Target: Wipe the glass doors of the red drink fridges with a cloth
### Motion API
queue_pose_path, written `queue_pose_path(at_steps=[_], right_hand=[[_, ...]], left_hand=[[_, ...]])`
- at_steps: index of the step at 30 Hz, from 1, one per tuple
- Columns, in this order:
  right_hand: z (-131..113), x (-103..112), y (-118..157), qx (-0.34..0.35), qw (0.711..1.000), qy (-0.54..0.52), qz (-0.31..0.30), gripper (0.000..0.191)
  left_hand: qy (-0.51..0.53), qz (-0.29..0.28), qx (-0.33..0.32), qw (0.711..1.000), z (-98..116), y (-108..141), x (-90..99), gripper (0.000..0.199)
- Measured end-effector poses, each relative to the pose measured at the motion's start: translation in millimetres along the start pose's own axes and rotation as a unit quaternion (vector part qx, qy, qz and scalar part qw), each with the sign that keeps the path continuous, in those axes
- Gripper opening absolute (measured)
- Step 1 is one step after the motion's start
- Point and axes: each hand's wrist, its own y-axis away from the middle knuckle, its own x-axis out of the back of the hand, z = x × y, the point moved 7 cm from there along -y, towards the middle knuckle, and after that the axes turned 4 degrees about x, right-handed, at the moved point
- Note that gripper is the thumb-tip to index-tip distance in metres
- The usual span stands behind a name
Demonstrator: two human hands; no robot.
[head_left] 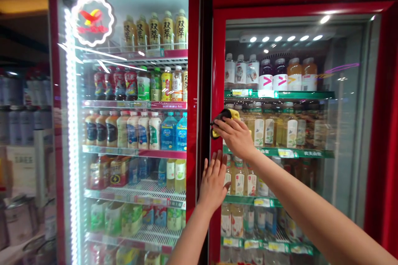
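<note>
A yellow and dark cloth (234, 113) is pressed against the red left frame of the right-hand fridge door by my right hand (234, 133), whose fingers lie over it at the edge of the glass. Lower down, my left hand (214, 182) rests with fingers spread on the red door frame (218, 70), holding nothing. Behind the glass of this fridge, bottles (292, 126) stand on shelves with green edges.
To the left stands a second red-framed fridge (193, 70) full of drinks, with a lit round sign (92, 20) on its glass. A dark gap separates the two fridges. Blurred containers (18, 124) are at the far left.
</note>
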Motion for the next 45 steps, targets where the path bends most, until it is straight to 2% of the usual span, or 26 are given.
queue_pose_path(at_steps=[4, 8, 11, 13, 16, 20, 22, 24, 27, 30, 32, 34, 36, 37, 41, 43, 45], right_hand=[[-1, 0, -2, 0.044, 0.999, 0.016, -0.022, 0.042], [22, 4, -18, -0.031, 0.999, 0.034, 0.0, 0.048], [20, 6, -5, -0.096, 0.994, 0.046, 0.022, 0.05], [11, 5, 9, -0.11, 0.992, 0.048, 0.025, 0.052], [5, 2, 15, -0.089, 0.995, 0.039, 0.007, 0.055], [25, 4, -1, -0.095, 0.995, 0.028, -0.008, 0.056], [29, 5, 0, -0.1, 0.995, 0.023, -0.01, 0.055], [25, 6, 12, -0.089, 0.996, 0.018, -0.013, 0.053], [17, 9, 36, -0.037, 0.999, 0.008, -0.03, 0.051], [30, 16, 48, -0.006, 0.999, 0.002, -0.049, 0.053], [51, 24, 51, -0.059, 0.998, 0.014, -0.032, 0.056], [67, 33, 60, -0.148, 0.988, 0.037, 0.01, 0.059], [63, 37, 76, -0.209, 0.975, 0.058, 0.044, 0.062], [55, 36, 84, -0.215, 0.973, 0.062, 0.048, 0.064], [18, 20, 89, -0.116, 0.993, 0.035, -0.004, 0.066], [22, 18, 80, -0.084, 0.996, 0.026, -0.02, 0.064], [41, 23, 75, -0.103, 0.994, 0.033, -0.017, 0.062]], left_hand=[[-0.003, -0.003, -0.005, 1.0, 0, -1, -0.4, 0.086], [-0.016, 0.003, -0.018, 1.0, 0, -1, -3.4, 0.075], [-0.021, 0.01, -0.005, 1.0, -3, 2, -4.9, 0.076], [-0.018, 0.009, 0.006, 1.0, -4, 4, -5.1, 0.078], [-0.015, 0.007, 0.005, 1.0, -4, 4, -3.8, 0.081], [-0.019, 0.014, -0.017, 1.0, 1, -5, -1.7, 0.082], [-0.02, 0.015, -0.019, 0.999, 4, -8, -2.0, 0.08], [-0.022, 0.017, -0.016, 0.999, 6, -9, -2.4, 0.078], [-0.027, 0.02, -0.009, 0.999, 7, -6, -1.7, 0.077], [-0.031, 0.017, -0.006, 0.999, 7, -4, 1.2, 0.084], [-0.031, 0.019, -0.001, 0.999, 6, -5, 4.3, 0.09], [-0.031, 0.023, 0.003, 0.999, 5, -6, 6.8, 0.093], [-0.032, 0.023, 0.004, 0.999, 6, -7, 7.7, 0.095], [-0.032, 0.022, 0.002, 0.999, 7, -7, 7.7, 0.095], [-0.028, 0.019, -0.018, 0.999, 16, -14, 6.6, 0.098], [-0.027, 0.023, -0.025, 0.999, 22, -21, 6.8, 0.099], [-0.026, 0.034, -0.023, 0.999, 28, -29, 7.2, 0.099]])
